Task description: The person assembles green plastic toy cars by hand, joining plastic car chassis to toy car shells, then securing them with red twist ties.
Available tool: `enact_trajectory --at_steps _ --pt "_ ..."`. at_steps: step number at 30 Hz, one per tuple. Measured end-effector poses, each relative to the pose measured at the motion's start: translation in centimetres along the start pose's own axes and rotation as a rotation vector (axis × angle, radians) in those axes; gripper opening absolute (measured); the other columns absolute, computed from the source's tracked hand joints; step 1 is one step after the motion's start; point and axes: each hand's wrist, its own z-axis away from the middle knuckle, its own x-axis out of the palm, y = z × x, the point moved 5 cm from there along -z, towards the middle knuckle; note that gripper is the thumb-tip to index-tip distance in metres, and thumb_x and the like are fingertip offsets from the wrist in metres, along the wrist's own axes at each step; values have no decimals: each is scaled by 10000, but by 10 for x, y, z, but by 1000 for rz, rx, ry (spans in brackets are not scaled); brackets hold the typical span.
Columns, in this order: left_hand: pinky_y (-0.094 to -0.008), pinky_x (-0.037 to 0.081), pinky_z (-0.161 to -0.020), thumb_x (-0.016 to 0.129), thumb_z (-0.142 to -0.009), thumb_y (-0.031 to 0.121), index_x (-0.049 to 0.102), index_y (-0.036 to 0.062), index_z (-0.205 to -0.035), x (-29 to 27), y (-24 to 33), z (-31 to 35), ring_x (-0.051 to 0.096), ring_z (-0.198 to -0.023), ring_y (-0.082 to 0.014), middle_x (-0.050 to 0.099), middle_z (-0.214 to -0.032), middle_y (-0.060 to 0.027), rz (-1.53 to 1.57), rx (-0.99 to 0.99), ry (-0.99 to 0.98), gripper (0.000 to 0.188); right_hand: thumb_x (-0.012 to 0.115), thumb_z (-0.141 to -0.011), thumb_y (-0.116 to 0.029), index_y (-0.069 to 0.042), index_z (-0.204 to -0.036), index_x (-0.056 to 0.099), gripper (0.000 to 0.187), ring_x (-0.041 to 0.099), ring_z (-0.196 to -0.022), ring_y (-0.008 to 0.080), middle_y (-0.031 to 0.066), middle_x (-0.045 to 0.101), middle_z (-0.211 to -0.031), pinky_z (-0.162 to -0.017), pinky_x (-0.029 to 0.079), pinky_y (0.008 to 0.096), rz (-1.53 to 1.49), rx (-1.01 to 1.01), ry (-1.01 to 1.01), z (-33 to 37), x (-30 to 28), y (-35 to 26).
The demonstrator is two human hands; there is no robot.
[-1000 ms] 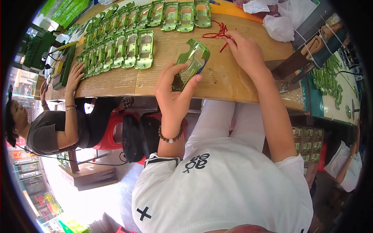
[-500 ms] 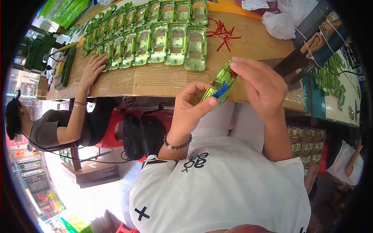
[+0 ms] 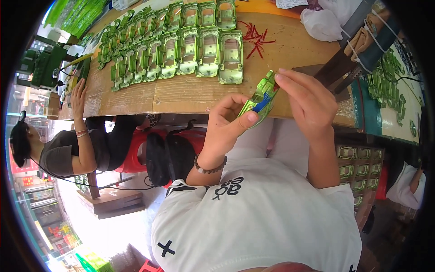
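Note:
Over the table's near edge, my left hand (image 3: 226, 127) grips a bright green toy car body shell (image 3: 263, 85), tilted with its hollow side partly in view. The thumb presses by a blue part (image 3: 260, 107) inside the shell. At the shell's upper end, my right hand (image 3: 313, 102) has its thumb and fingertips pinched together on a small red strip (image 3: 276, 86), mostly hidden by the fingers. On the tabletop beyond lies a loose pile of thin red strips (image 3: 257, 41). To its left, similar green car shells (image 3: 208, 51) stand in two long rows.
A co-worker (image 3: 63, 152) sits at the left, one hand (image 3: 78, 99) beside a green machine (image 3: 41, 68). A white plastic bag (image 3: 321, 25) and dark posts (image 3: 337, 65) stand at the right. Below them is a compartmented tray of shells (image 3: 361, 177). A red stool (image 3: 136, 154) is left of me.
The co-worker's hand has moved left, from the end of the shell rows to the green machine. My hands keep nearly the same hold, and the view has shifted slightly.

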Motion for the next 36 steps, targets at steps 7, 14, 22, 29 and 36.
enact_trajectory --at_steps 7,14,22,29,36 --pt "-206 416 -701 684 -750 115 527 5 -939 6 -1 2 522 -781 -71 588 -864 -27 15 -5 30 269 576 -633 75 -25 -933 629 321 604 -653 229 115 622 -864 -553 492 285 -29 39 3 4 -2 -6" --pt "-189 412 -661 689 -733 59 525 5 -919 4 -7 3 518 -760 -65 584 -840 -24 1 -6 27 254 662 -603 -18 8 -989 581 395 593 -784 257 161 593 -952 -661 482 313 -245 271 -12 16 2 -8" --pt "-202 418 -664 708 -696 13 521 8 -897 17 -10 13 511 -764 -66 580 -847 -26 25 80 -62 275 753 -595 -93 4 -928 569 393 554 -888 264 162 556 -955 -722 462 323 -438 382 310 51 9 -13" --pt "-245 447 -702 754 -648 70 518 -1 -929 26 -14 23 545 -821 -122 578 -942 -94 -394 229 -5 374 617 -738 -19 -1 -1166 388 486 496 -1022 273 190 405 -1181 -857 432 366 -904 557 390 74 15 -26" --pt "-356 476 -721 752 -643 195 501 1 -1077 80 0 29 573 -856 -344 447 -1209 -241 -908 133 -717 537 512 -850 -110 3 -1205 389 392 572 -940 270 181 498 -1119 -788 490 357 -1153 1128 557 136 -18 -9"
